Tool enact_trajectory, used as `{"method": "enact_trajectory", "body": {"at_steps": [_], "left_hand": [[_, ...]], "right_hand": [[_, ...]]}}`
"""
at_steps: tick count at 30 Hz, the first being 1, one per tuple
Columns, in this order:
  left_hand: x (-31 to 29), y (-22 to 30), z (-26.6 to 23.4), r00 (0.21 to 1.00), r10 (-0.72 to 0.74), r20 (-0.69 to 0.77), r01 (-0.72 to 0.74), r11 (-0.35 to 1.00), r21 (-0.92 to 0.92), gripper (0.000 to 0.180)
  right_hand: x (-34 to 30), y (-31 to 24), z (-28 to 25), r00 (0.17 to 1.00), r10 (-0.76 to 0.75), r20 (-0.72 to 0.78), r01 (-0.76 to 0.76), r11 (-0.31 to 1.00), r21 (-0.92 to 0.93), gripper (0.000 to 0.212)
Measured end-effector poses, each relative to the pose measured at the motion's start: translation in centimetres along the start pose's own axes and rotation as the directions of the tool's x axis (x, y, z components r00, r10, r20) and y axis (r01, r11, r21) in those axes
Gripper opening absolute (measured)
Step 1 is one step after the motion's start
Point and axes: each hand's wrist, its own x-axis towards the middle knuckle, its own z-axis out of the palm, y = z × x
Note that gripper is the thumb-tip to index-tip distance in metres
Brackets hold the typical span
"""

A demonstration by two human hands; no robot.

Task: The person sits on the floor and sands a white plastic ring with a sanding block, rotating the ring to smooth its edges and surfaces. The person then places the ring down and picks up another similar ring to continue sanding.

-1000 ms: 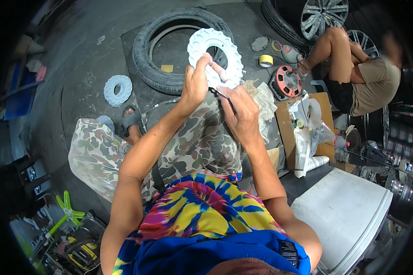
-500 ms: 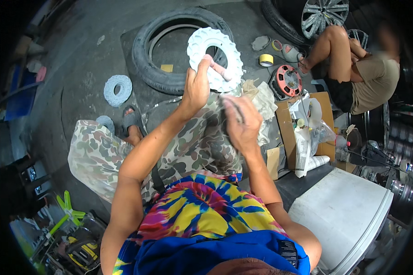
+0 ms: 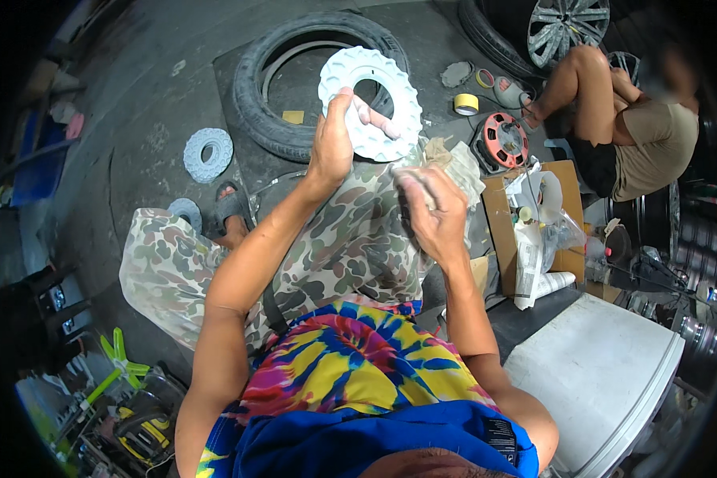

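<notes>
My left hand (image 3: 332, 147) grips a pale, chalky ring (image 3: 406, 103) with a scalloped rim and a round central hole. Its thumb lies on the near face and the other fingers pass through the hole. Just below the ring's lower right edge, my right hand (image 3: 436, 205) has its fingers curled together, dusty at the tips. Whatever they pinch, if anything, is hidden. A similar grey-white ring (image 3: 208, 155) lies on the floor to the left, and another one (image 3: 185, 212) is partly covered by my camouflage-trousered knee.
Beyond the ring a tyre (image 3: 272, 135) lies flat. To the right are a yellow tape roll (image 3: 466, 104), a red cable reel (image 3: 503, 142), an open cardboard box (image 3: 498, 219) and a white cabinet top (image 3: 597, 358). Another person (image 3: 653, 143) sits at the far right near wheel rims.
The ring and my left hand have shifted slightly left. My right hand has moved a little to the right, away from the ring's lower edge.
</notes>
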Motion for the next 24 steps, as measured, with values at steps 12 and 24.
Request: {"method": "enact_trajectory", "body": {"at_steps": [12,24], "left_hand": [[-0.5,-0.7,0.1,0.999,0.037,-0.031,-0.037,0.999,-0.025,0.049],[0.1,-1.0,0.1,0.998,0.007,-0.059,-0.009,0.999,-0.031,0.049]], "right_hand": [[1.5,-1.8,2.1,0.996,0.089,0.026,-0.09,0.994,0.057,0.012],[2.0,-1.9,0.6,0.981,-0.158,0.109,0.183,0.942,-0.28,0.021]]}}
